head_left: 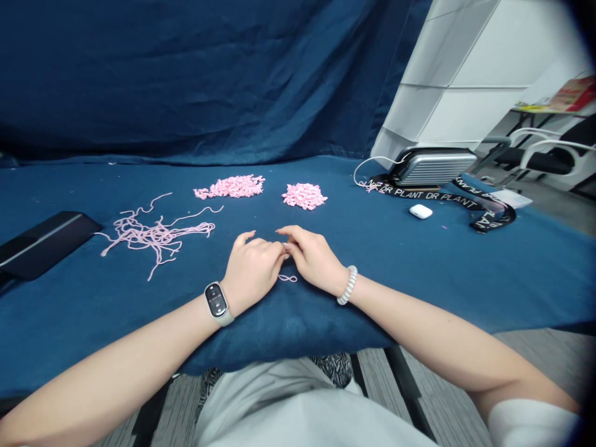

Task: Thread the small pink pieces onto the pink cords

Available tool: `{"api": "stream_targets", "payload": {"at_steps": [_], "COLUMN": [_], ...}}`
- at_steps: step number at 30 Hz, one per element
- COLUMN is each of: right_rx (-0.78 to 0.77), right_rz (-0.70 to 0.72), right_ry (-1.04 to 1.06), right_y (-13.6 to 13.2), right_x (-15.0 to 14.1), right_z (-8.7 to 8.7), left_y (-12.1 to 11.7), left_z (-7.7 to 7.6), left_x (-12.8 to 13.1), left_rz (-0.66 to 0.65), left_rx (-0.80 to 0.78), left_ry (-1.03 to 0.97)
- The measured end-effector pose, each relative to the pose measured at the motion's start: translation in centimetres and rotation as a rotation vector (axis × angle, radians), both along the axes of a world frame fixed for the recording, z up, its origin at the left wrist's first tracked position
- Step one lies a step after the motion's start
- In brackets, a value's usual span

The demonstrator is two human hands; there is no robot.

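Observation:
My left hand (256, 266) and my right hand (315, 256) meet at the fingertips over the front of the blue cloth. Both are pinched on a thin pink string (287, 279), whose small twisted loop hangs out below the fingers. The part between my fingertips is mostly hidden. Beyond my hands lie two heaps of small pink knotted pieces, a longer heap (237, 186) and a rounder heap (304, 195). To the left of my left hand, a loose tangle of pink strings (158, 236) is spread on the cloth.
A black folded case (49, 242) lies at the left edge. On the right are a silver ribbed case (437, 166) with a white cable, a black lettered strap (428, 196) and a white earbud case (421, 212). A blue curtain (209, 81) hangs behind the blue-covered table (116, 323).

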State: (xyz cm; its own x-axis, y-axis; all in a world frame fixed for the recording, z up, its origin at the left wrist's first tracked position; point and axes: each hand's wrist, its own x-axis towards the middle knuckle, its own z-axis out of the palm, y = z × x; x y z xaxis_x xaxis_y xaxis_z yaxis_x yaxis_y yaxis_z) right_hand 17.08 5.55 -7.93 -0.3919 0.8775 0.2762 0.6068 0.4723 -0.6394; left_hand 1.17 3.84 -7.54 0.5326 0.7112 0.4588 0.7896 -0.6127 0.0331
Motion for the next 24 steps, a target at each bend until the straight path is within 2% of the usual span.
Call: {"api": "stream_targets", "payload": {"at_steps": [11,24], "right_rx": [0.075,0.035], "right_rz": [-0.025,-0.05], "right_ry": [-0.107,-0.149], "right_y": [-0.07,-0.14], "right_x": [0.1,0.11], "right_z": [-0.02,-0.11], "left_y": [-0.15,-0.02], "left_z": [0.21,0.16], "left_x": [0.03,-0.04], "left_rz": [-0.013,-0.005], "left_rx": [0.002,-0.001], "left_ry": [0.002,0.003]}}
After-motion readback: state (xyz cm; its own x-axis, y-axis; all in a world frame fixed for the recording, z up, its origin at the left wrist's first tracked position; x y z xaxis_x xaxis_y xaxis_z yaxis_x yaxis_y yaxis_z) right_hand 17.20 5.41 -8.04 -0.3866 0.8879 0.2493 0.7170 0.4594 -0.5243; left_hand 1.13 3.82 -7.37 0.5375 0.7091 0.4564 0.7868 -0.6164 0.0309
